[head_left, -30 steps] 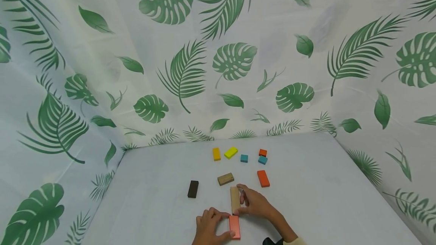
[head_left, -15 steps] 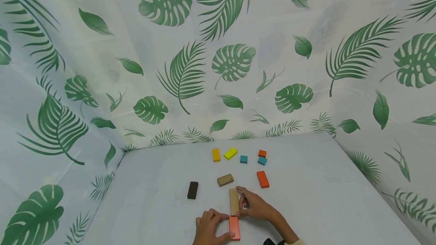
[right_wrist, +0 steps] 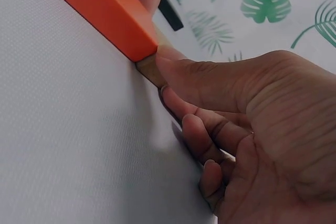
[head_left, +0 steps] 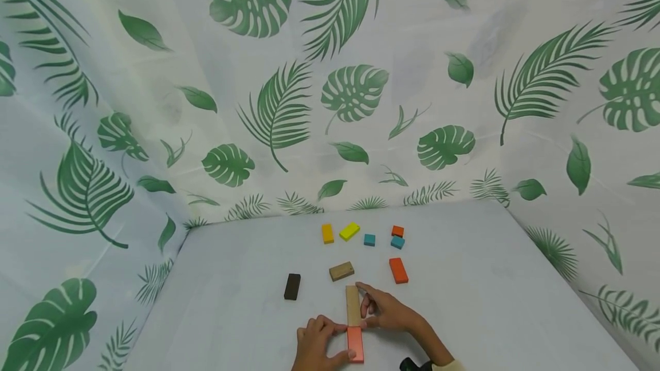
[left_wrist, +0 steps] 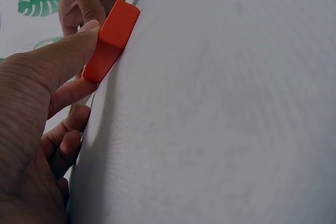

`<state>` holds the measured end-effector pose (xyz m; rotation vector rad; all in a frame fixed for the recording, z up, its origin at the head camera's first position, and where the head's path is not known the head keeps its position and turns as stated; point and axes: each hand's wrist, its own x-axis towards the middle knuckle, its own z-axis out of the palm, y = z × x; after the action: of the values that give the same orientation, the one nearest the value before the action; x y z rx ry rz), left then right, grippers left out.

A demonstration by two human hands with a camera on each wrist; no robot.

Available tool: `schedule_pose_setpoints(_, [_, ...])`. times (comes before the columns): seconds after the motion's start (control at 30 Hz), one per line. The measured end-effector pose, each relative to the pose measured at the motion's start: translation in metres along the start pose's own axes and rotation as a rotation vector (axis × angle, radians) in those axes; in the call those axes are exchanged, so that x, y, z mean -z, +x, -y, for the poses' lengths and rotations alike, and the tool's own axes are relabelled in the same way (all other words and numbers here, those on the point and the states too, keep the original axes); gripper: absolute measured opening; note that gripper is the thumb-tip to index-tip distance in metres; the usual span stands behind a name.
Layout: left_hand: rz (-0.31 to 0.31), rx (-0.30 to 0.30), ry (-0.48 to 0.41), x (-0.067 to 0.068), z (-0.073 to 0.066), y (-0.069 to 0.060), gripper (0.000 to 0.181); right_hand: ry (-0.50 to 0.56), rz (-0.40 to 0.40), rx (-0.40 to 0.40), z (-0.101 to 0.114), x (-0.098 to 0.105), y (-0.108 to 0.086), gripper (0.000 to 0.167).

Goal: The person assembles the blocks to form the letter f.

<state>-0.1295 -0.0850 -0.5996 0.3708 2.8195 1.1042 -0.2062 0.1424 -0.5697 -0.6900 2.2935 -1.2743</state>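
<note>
Near the front of the table a coral-orange block (head_left: pixel 355 345) lies flat, seen from the side in the left wrist view as an orange block (left_wrist: pixel 113 40). My left hand (head_left: pixel 315 343) pinches it lengthwise, thumb at the near end and index finger at the far end. End to end beyond it lies a tan wooden block (head_left: pixel 353 305), the two short ends touching. My right hand (head_left: pixel 389 309) holds the tan block from the right, index finger by its far end and thumb by the joint. Only a sliver of the tan block (right_wrist: pixel 151 70) shows in the right wrist view.
Beyond the hands lie a brown wooden block (head_left: pixel 342 271), a dark block (head_left: pixel 292 287) and a red-orange block (head_left: pixel 399 270). Farther back are several small yellow, blue and orange blocks, such as a blue one (head_left: pixel 369 240). Leaf-printed cloth (head_left: pixel 289 176) walls the table (head_left: pixel 227 314).
The tan block has shifted slightly left and come into line with the coral-orange block, its near end now meeting it. My right hand moved with it; my left hand stayed in place.
</note>
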Motion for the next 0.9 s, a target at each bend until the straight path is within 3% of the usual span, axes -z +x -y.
schedule_pose_setpoints(0.33, [0.031,0.018,0.002,0.0039,-0.0037,-0.0016,0.059,0.014,-0.003,0.002,-0.0010,-0.0022,-0.0007,0.081])
schedule_pose_setpoints(0.57, [0.015,-0.024,0.002,0.0024,-0.0026,-0.0030,0.058,-0.008,-0.006,0.001,-0.0030,-0.0024,-0.0008,0.081])
schedule_pose_setpoints(0.7, [0.020,-0.045,0.048,0.0022,-0.0016,-0.0037,0.062,-0.001,-0.003,0.016,-0.0043,-0.0016,-0.0010,0.080])
schedule_pose_setpoints(0.9, [0.060,-0.016,0.125,0.0022,-0.0042,-0.0056,0.075,0.002,-0.005,0.039,-0.0047,-0.0011,-0.0016,0.079])
